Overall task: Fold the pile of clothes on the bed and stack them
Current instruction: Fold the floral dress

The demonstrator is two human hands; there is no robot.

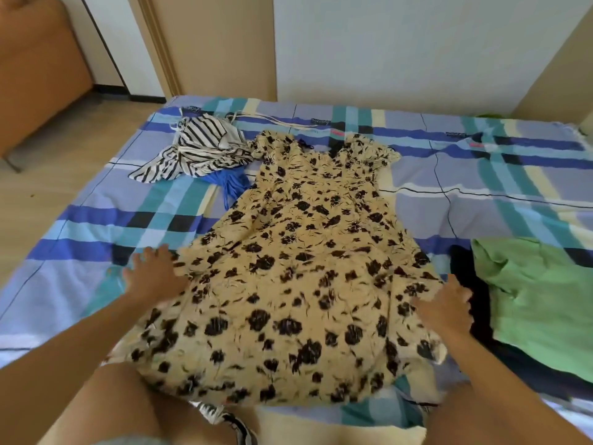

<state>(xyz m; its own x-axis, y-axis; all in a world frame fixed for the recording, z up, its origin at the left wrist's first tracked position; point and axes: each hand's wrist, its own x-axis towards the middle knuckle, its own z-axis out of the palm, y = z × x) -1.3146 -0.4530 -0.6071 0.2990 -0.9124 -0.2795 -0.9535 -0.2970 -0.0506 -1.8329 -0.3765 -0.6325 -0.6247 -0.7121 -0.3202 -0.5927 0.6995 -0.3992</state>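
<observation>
Two hands, both flat and released, pressing nothing shut: left hand [154, 274] spread at the left hem edge of the dress [301, 261], right hand [444, 308] spread on the right hem edge. No grip closed on cloth; palms down, fingers splayed, smoothing by the look of it.

Dress laid flat mid-bed, neckline far, skirt fanned wide toward the body. Likely step: flattening before the first fold.

Risks from here: skirt wider than the bodice, so a lengthwise fold may come out skewed unless the flare is tucked in first; thin fabric apt to slide and ripple under a push; right skirt edge lying just beside the green top [532, 300] and the dark garment [471, 297] under it, so a sweep could drag them along.

Still unfolded at far left: striped garment [199, 149] crumpled over a blue one [229, 183], touching the dress's left shoulder.

Bed [96, 226] under a plaid sheet in blues and teal, soft, slightly creased. Beyond: wooden floor [48, 175] at left, pale wall [401, 49] at the head.
</observation>
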